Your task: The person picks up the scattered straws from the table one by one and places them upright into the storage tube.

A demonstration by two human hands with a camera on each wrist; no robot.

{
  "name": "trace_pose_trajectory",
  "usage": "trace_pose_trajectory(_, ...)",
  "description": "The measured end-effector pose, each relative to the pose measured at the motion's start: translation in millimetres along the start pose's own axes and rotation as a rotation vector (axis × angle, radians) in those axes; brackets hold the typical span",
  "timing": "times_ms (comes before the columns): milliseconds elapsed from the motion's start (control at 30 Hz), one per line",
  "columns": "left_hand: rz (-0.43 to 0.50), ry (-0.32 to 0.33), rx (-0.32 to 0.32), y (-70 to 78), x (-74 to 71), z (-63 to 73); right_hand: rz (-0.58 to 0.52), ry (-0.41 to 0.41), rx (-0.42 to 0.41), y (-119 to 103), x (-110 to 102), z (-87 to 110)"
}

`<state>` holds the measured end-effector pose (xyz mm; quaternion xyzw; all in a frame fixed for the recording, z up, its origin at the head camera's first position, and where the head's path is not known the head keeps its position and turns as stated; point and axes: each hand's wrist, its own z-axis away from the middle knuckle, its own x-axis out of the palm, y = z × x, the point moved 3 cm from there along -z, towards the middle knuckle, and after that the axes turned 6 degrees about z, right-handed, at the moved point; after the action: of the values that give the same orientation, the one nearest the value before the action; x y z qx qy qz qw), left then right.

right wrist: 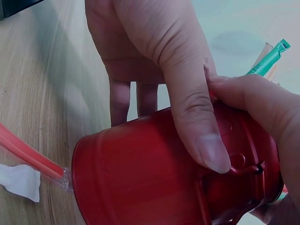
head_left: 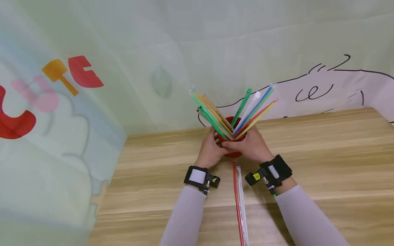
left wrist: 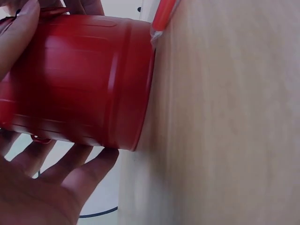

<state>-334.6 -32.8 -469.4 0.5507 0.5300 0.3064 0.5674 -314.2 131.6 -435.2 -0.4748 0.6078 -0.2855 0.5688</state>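
A red bucket (head_left: pixel 233 154) stands on the wooden table, its base at or close over the tabletop. My left hand (head_left: pixel 210 150) grips its left side, fingers curled round the wall as the left wrist view shows. On the opposite side my right hand (head_left: pixel 253 147) holds it, with the thumb laid across the front in the right wrist view. A wire handle (right wrist: pixel 201 197) hangs at the bucket's side. Wrapped straws (head_left: pixel 252 111) in green, white, blue, red and yellow lean right out of the bucket, and several green, orange and brown straws (head_left: pixel 212 114) lean left.
On the table in front of the bucket, a red straw (head_left: pixel 236 198) and a white wrapped straw (head_left: pixel 241 205) lie side by side between my forearms. Behind the table (head_left: pixel 147 191) hangs a printed backdrop (head_left: pixel 154 34), which also runs along the left side.
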Motion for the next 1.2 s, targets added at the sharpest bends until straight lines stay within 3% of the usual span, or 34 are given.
trace_pose_trajectory(367, 0.01, 0.033, -0.022, 1.7, 1.1, 3.5, -0.057, -0.029, -0.038, -1, 1, 1.6)
trace_pose_trajectory(567, 0.003, 0.049, -0.051, 0.6, 3.0, 4.0, -0.019, -0.019, -0.024, 1, 0, 6.1)
trace_pose_trajectory(967, -0.021, 0.055, -0.075, 1.0, 2.6, 5.9, 0.175, -0.026, 0.183, -7, -13, 46.6)
trace_pose_trajectory(1200, -0.024, 0.06, -0.068, 4.1, 4.4, 6.7, 0.254, -0.029, 0.209, -14, -15, 72.1)
